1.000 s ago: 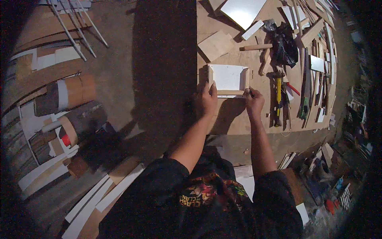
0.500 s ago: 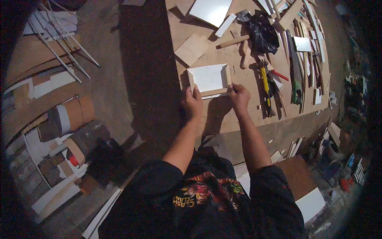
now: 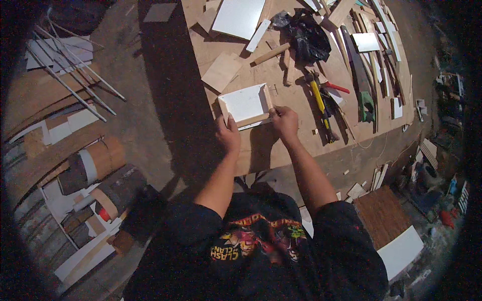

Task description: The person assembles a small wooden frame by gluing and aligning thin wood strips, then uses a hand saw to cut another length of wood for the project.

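Note:
Between my two hands is a small shallow box (image 3: 245, 104) with a white inside and pale wooden edges, over the near left part of the wooden worktable (image 3: 273, 145). My left hand (image 3: 229, 133) grips its near left corner, with the thumb up on the edge. At the near right corner, the fingers of my right hand (image 3: 284, 120) close round the rim. Just beyond the box lies a square of thin plywood (image 3: 221, 72). Right of my right hand rests a hammer with a yellow and black handle (image 3: 318, 99), beside a tool with a red handle (image 3: 337, 88).
A black plastic bag (image 3: 309, 40), a wooden stick (image 3: 270, 54) and a white panel (image 3: 238, 17) lie farther back on the table. Wood strips and a green-handled saw (image 3: 367, 106) crowd its right side. Boards and a brown roll (image 3: 103, 156) lie on the floor at left.
The whole view has shifted, so the table and box appear farther left. Both hands keep their hold on the box, which looks slightly more tilted.

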Demonstrator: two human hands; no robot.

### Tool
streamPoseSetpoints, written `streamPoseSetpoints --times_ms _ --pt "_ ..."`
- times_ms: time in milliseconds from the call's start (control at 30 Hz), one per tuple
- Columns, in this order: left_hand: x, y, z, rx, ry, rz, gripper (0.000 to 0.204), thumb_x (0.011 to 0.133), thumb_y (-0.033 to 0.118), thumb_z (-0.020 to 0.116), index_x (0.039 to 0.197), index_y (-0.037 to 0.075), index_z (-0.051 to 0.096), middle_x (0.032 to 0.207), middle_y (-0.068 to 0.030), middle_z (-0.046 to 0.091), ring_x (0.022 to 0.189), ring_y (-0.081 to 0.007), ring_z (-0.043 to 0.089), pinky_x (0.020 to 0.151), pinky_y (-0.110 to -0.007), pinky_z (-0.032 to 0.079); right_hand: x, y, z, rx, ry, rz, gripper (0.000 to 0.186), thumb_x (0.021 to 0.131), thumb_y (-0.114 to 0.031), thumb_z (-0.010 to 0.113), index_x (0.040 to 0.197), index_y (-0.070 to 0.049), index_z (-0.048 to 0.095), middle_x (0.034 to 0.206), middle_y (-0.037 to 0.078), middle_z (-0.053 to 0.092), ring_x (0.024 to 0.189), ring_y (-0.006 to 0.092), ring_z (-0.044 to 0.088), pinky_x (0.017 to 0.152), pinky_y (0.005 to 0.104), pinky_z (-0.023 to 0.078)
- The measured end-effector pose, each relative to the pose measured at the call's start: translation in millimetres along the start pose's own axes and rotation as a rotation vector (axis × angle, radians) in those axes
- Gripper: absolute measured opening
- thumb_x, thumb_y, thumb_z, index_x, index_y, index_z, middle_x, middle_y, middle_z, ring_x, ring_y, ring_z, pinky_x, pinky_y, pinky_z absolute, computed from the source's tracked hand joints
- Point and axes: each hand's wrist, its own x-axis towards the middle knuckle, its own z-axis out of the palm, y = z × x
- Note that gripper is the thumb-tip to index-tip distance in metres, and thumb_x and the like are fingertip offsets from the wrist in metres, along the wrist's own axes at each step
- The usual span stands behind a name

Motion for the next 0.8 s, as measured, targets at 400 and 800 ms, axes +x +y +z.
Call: streamPoseSetpoints --times_ms 400,800 --pt "9.7 29.5 -23.9 0.028 -0.101 0.034 0.035 0.098 0.032 0.063 0.12 0.004 0.058 0.111 -0.0212 0.068 0.097 -0.042 0.068 0.078 -0.048 0.054 16.3 -3.0 -21.1 -0.103 -0.188 -0.03 0.036 0.086 -0.038 0.071 0.106 -0.01 0.078 0.093 0.015 0.075 0.087 0.0292 0.074 0.078 0.0405 0.056" --pt "7.6 27.7 -22.2 0.028 -0.101 -0.05 0.044 0.099 0.039 0.06 0.128 0.007 0.053 0.114 -0.0253 0.068 0.102 -0.0443 0.067 0.082 -0.05 0.053 8.9 0.5 -25.6 0.047 -0.205 0.007 0.038 0.088 -0.036 0.07 0.11 -0.005 0.076 0.097 0.018 0.075 0.087 0.0283 0.074 0.08 0.0372 0.055"
